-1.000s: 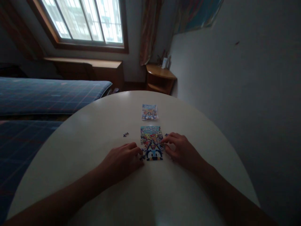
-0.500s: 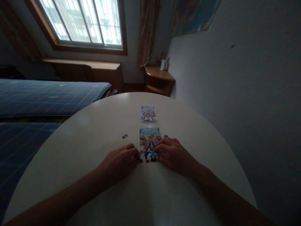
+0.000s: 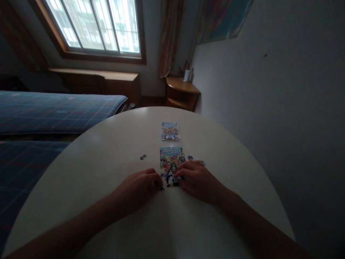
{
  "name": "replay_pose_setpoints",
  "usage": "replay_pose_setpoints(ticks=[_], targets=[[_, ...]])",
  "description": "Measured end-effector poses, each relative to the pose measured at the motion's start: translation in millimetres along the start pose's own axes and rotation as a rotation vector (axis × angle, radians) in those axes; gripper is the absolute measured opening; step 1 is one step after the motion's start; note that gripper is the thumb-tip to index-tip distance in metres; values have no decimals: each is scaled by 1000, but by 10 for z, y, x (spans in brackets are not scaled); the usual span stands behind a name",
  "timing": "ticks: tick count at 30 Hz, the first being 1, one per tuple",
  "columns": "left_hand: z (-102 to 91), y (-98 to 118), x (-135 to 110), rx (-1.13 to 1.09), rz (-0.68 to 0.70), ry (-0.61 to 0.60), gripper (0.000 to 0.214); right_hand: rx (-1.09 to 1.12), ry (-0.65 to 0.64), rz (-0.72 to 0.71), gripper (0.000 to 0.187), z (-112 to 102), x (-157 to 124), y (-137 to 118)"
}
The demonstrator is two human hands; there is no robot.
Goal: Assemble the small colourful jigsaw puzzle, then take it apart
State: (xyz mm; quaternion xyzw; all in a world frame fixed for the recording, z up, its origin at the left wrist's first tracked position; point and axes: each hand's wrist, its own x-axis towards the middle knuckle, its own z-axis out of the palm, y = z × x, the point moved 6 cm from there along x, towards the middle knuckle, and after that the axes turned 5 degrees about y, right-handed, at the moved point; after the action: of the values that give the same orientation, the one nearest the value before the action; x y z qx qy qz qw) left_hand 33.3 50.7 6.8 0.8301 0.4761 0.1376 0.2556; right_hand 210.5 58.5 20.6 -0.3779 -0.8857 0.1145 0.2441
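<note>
A small colourful jigsaw puzzle [image 3: 171, 162] lies flat on the round white table [image 3: 113, 151]. My left hand [image 3: 138, 185] rests curled at the puzzle's lower left corner, fingertips pinched on a small dark piece [image 3: 161, 188]. My right hand [image 3: 196, 178] lies on the puzzle's lower right part, fingers bent and pressing on it, covering that corner. A small reference picture card [image 3: 170, 131] lies farther back on the table. Loose pieces lie to the left [image 3: 143, 157] and right [image 3: 190, 157] of the puzzle.
A bed with a blue checked cover [image 3: 54, 109] stands at the left. Under the window [image 3: 94, 25] runs a wooden bench, with a wooden corner shelf [image 3: 182, 91] beside it. A grey wall [image 3: 269, 90] closes the right side.
My right hand slid left and down from the puzzle's right edge onto its lower right part. My left hand stayed at the lower left corner. The view shifted slightly.
</note>
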Motion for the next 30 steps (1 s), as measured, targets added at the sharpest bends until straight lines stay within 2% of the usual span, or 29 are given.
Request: replay_pose_setpoints(ticks=[6, 10, 13, 18, 22, 24, 26, 30], targets=[[-9, 31, 7, -29, -14, -8, 21, 7, 0, 11, 13, -26, 11, -37], [-3, 37, 22, -58, -88, 2, 14, 113, 5, 45, 15, -21, 16, -96], [27, 54, 34, -179, -69, 58, 9, 231, -7, 92, 21, 11, 17, -157], [62, 38, 40, -369, -58, 184, 6, 320, -27, 148, 19, 22, 20, -239], [57, 25, 29, -358, -64, 245, 7, 379, -47, 122, 24, -42, 28, -235], [44, 70, 15, -272, 23, 265, 10, 392, -30, 143, 25, -100, 25, -156], [56, 154, -6, -165, 169, 249, 17, 382, -2, 217, 19, -159, 10, -17], [153, 297, -52, 31, 411, 128, 37, 350, 25, 371, 13, -248, -44, 257]])
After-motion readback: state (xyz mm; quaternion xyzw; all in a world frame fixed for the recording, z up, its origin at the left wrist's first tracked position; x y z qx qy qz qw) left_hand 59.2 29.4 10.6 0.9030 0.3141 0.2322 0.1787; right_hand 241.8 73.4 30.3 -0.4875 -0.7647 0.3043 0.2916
